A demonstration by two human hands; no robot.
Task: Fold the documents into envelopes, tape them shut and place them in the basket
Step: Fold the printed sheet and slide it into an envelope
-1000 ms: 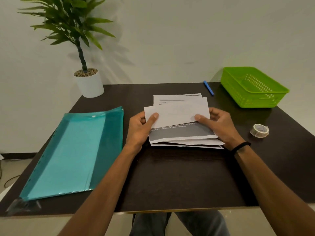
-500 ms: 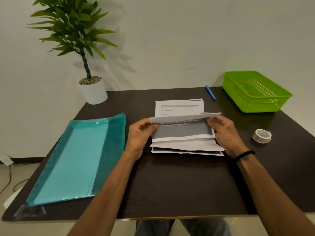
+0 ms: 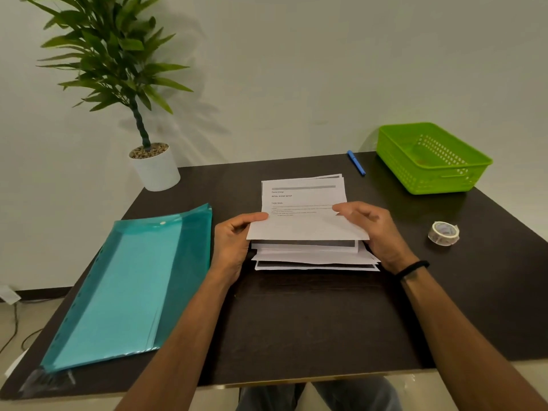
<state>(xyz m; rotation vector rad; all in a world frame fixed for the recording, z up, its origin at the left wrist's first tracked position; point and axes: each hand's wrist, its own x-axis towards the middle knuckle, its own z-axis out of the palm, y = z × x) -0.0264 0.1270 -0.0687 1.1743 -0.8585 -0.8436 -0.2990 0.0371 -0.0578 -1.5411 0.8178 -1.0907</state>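
While both our hands (image 3: pixel 234 241) (image 3: pixel 373 229) pinch top document (image 3: pixel 305 221), folding barely begun; tape (image 3: pixel 444 232), basket (image 3: pixel 430 176) untouched.

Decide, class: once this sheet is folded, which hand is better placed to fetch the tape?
Probably the right hand: the tape roll lies on its side of the table, while the left hand grips the sheet's opposite edge.

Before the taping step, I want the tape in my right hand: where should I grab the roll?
The tape roll lies flat on the table, hole up, with bare tabletop around it, to the right of the right hand. Likely best: come from above and pinch across its outer rim, or hook a finger in the hole.
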